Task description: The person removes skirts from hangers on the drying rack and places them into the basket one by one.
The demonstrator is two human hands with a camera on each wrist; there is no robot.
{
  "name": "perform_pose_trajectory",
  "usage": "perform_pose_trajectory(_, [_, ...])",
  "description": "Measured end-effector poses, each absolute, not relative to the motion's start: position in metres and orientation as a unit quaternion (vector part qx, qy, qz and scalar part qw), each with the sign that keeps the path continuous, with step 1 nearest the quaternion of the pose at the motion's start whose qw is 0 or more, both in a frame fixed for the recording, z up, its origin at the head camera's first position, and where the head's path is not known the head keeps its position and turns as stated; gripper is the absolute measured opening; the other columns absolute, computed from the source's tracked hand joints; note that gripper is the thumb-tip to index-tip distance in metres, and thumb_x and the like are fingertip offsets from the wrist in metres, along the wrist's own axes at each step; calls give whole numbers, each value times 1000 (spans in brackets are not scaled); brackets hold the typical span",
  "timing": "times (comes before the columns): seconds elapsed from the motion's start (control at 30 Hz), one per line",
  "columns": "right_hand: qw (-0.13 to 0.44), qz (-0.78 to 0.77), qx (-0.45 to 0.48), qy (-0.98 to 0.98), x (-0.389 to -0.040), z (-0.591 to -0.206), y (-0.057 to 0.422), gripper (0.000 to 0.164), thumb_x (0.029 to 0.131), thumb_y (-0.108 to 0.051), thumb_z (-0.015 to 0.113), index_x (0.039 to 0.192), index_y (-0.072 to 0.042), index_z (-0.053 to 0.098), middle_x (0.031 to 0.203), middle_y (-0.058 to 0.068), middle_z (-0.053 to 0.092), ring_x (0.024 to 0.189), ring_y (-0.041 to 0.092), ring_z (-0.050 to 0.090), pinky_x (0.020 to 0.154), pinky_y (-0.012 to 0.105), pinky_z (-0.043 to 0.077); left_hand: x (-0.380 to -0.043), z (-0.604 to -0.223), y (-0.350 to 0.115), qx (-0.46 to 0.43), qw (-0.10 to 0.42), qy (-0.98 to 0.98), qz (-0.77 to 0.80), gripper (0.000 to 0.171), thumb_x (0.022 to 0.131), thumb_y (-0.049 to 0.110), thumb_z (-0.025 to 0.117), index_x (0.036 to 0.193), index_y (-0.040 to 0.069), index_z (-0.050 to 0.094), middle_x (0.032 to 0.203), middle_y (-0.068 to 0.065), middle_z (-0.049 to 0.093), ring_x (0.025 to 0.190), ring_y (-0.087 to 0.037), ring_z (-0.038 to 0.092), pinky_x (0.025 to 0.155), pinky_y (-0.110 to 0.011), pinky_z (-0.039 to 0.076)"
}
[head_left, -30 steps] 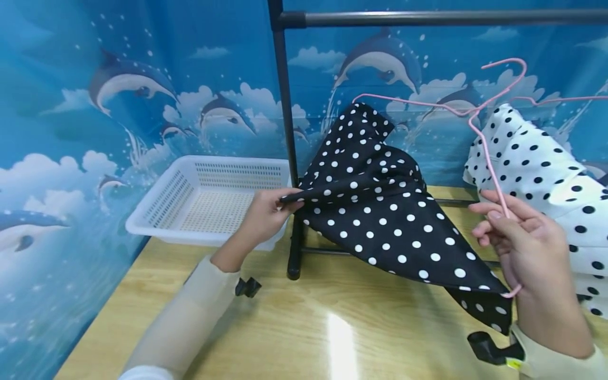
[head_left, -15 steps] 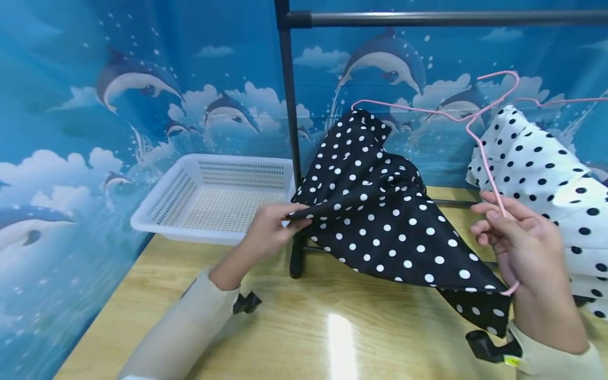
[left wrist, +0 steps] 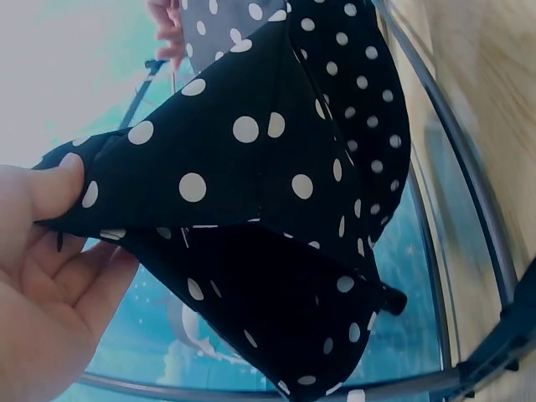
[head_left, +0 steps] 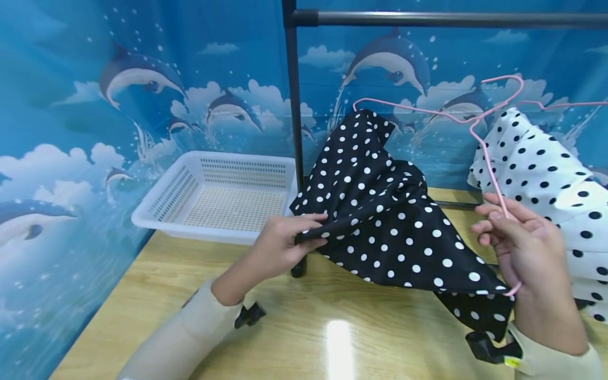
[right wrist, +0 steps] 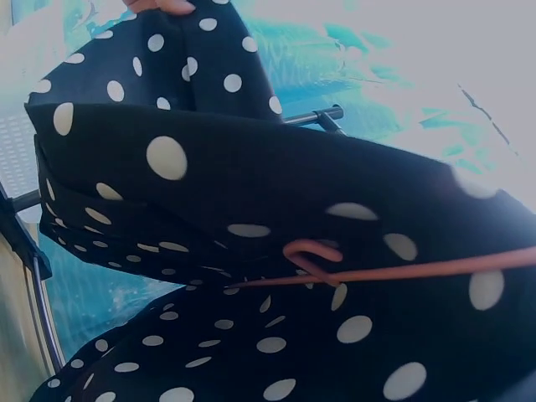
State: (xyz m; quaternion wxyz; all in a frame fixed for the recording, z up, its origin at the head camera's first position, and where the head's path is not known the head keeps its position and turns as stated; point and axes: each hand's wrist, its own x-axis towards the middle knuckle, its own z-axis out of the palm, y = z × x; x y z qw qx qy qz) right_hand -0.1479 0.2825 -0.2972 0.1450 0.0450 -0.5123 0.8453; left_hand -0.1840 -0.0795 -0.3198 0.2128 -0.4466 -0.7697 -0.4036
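Observation:
A black garment with white polka dots (head_left: 413, 237) hangs slantwise from a pink wire hanger (head_left: 485, 153). At its left side, my left hand (head_left: 282, 245) pinches a fold of the cloth between thumb and fingers. In the left wrist view the garment (left wrist: 226, 159) gapes below that hand, dark inside. My right hand (head_left: 529, 248) holds the hanger by its right arm, whose tip pokes out at the garment's lower right corner. Seen from the right wrist, the pink hanger (right wrist: 435, 268) crosses the dotted fabric.
A white perforated basket (head_left: 214, 211) stands on the wooden table (head_left: 266, 338) at left. Behind the garment is a dark metal rack (head_left: 427, 19). Right of it hangs a white garment with black dots (head_left: 551, 174). A dolphin-print backdrop (head_left: 237, 63) covers the wall.
My left hand has moved down and to the right with the pinched fold, so the cloth there droops lower. My right hand stays nearly in place; the hanger's hook sits slightly lower.

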Motion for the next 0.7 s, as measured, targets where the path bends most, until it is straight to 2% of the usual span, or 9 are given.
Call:
perform_pose_trajectory(0.13, [145, 846, 38, -511, -149, -297, 283, 23, 93, 8, 57, 114, 3, 64, 89, 14, 72, 63, 22, 70, 46, 25, 51, -179, -320, -75, -468, 192, -751, -425, 11, 79, -1, 77, 89, 1, 73, 106, -14, 72, 114, -25, 63, 62, -18, 49])
perform_pose_trajectory(0.27, [139, 847, 36, -511, -149, -298, 285, 23, 93, 7, 58, 114, 2, 65, 90, 14, 73, 63, 22, 70, 46, 25, 51, -177, -322, -73, -495, 163, -735, -433, 11, 80, -1, 76, 90, 1, 73, 107, -14, 72, 117, -26, 61, 84, -21, 52])
perform_pose_trajectory(0.33, [140, 845, 38, -515, -149, -298, 285, 23, 93, 7, 58, 115, 3, 64, 90, 14, 72, 63, 22, 70, 46, 25, 51, -177, -323, -74, -504, 157, -730, -434, 11, 80, -2, 76, 90, 1, 72, 107, -15, 71, 114, -26, 63, 88, -24, 52])
perform_pose_trajectory(0.47, [140, 843, 45, -518, -149, -299, 285, 24, 93, 7, 58, 116, 3, 63, 91, 15, 72, 63, 22, 70, 46, 25, 50, -179, -326, -78, -505, 149, -723, -447, 15, 80, -6, 73, 94, -3, 71, 99, -15, 73, 91, -20, 71, 72, -20, 54])
perform_pose_trajectory(0.57, [136, 843, 49, -517, -148, -299, 285, 25, 93, 8, 57, 116, 3, 64, 91, 15, 72, 63, 22, 70, 46, 25, 51, -181, -327, -82, -501, 146, -727, -445, 17, 78, -8, 73, 95, -4, 71, 89, -12, 73, 77, -16, 70, 67, -18, 53])
perform_pose_trajectory(0.7, [132, 843, 55, -519, -147, -300, 287, 25, 94, 9, 55, 117, 3, 64, 91, 15, 72, 64, 22, 70, 46, 25, 51, -184, -323, -90, -498, 155, -742, -421, 16, 75, -7, 77, 89, -1, 72, 87, -10, 74, 79, -17, 71, 71, -18, 54])
